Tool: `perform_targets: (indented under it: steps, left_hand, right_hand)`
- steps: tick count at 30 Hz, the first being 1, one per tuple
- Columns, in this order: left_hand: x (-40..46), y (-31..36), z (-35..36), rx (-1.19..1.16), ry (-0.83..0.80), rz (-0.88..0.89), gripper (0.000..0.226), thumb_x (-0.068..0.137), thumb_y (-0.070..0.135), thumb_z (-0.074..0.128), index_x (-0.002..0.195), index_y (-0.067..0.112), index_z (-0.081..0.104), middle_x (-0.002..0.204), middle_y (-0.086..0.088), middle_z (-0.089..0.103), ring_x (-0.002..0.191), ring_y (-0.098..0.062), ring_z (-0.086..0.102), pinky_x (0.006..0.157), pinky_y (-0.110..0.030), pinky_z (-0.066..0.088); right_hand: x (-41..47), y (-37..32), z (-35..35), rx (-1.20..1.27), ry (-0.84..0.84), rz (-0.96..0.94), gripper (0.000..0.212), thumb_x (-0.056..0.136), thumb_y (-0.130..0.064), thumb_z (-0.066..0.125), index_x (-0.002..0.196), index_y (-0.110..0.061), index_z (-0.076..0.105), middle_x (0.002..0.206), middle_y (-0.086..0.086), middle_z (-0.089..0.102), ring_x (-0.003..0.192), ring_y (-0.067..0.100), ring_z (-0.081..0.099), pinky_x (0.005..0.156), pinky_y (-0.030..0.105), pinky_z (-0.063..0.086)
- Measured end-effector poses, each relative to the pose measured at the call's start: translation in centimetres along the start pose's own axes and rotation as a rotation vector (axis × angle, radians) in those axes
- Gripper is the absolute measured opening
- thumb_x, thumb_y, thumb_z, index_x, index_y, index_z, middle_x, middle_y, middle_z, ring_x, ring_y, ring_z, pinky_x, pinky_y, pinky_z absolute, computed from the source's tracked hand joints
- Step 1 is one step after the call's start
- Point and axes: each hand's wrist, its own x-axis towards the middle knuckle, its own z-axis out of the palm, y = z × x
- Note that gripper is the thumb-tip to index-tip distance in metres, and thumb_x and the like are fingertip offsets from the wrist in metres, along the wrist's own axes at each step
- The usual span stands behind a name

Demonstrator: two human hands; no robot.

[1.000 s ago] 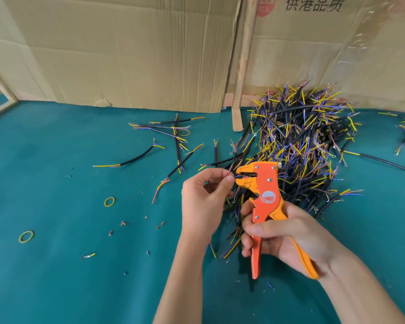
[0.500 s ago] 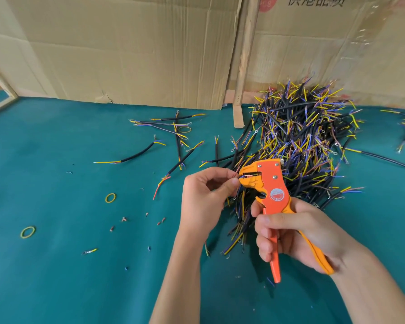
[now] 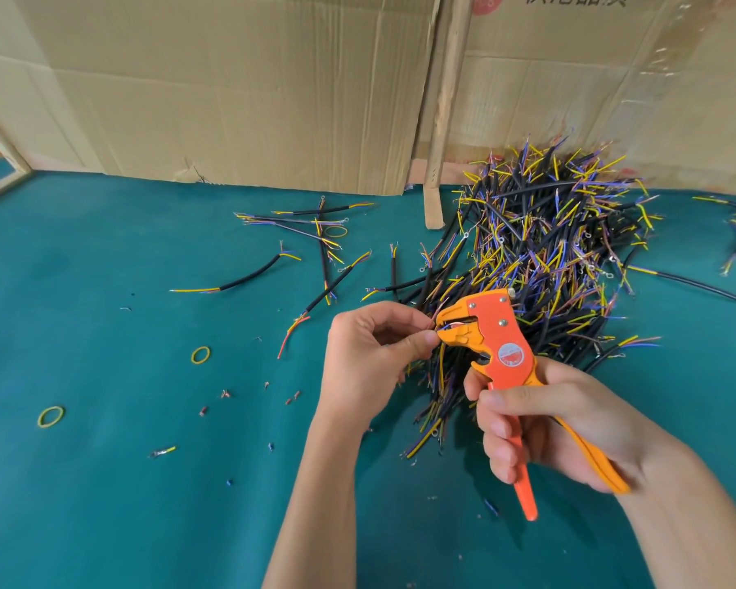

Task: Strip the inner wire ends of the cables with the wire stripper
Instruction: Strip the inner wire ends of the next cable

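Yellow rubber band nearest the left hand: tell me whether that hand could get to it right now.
Probably not at once: the left hand is pinching a wire end at the wire stripper. The rubber band lies alone on the teal mat, nothing between.

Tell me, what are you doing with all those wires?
A person is stripping wire ends. The right hand grips an orange wire stripper, while the left hand pinches a thin coloured wire end at the tool's nose. A big pile of black cables with yellow and purple ends lies behind on the teal table.
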Motion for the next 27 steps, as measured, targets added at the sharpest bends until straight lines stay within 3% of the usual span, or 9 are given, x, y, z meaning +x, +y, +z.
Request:
perform_targets:
  steps: [10,18,22,25,27]
  left_hand:
    - [0.0,-0.1,0.3,-0.021,0.030,0.046,0.015,0.081,0.008,0.082,0.080,0.022,0.078,0.072,-0.002,0.075,0.061,-0.010,0.064,0.048,-0.020,0.046]
    - [0.0,-0.2,0.6,-0.109,0.071,0.030,0.010,0.085,0.005,0.078,0.085,0.015,0.078,0.071,0.001,0.071,0.058,-0.009,0.054,0.052,-0.021,0.044]
    - [0.1,-0.2,0.8,-0.097,0.103,0.040,0.011,0.085,0.004,0.076,0.083,0.015,0.076,0.068,0.002,0.067,0.055,-0.010,0.050,0.052,-0.022,0.043]
    - [0.1,-0.1,0.8,-0.088,0.169,0.070,0.015,0.086,0.004,0.073,0.081,0.018,0.073,0.066,0.000,0.059,0.056,-0.014,0.046,0.053,-0.026,0.040]
    - [0.2,-0.3,0.8,-0.077,0.226,0.092,0.019,0.087,0.001,0.068,0.081,0.019,0.071,0.066,0.002,0.057,0.056,-0.016,0.044,0.056,-0.029,0.039]
  right_hand:
    - [0.7,0.4,1.2,0.019,0.104,-0.063,0.015,0.083,-0.015,0.076,0.084,-0.006,0.063,0.062,0.012,0.042,0.045,0.025,0.043,0.047,0.036,0.043]
    - [1.9,1.1,2.4,0.033,0.190,-0.191,0.030,0.083,-0.018,0.077,0.061,-0.016,0.057,0.054,0.005,0.031,0.034,0.015,0.030,0.038,0.022,0.032]
    - [1.7,1.1,2.4,0.131,0.122,-0.180,0.023,0.077,-0.021,0.084,0.083,-0.008,0.065,0.061,0.011,0.043,0.042,0.022,0.042,0.043,0.031,0.041]
    - [1.5,0.9,2.1,0.182,0.101,-0.212,0.045,0.068,-0.015,0.089,0.106,-0.002,0.070,0.071,0.020,0.053,0.055,0.031,0.054,0.054,0.042,0.050]
    - [1.3,0.6,1.7,0.183,0.142,-0.271,0.044,0.070,-0.010,0.084,0.110,0.000,0.069,0.078,0.024,0.058,0.063,0.036,0.059,0.061,0.046,0.054]
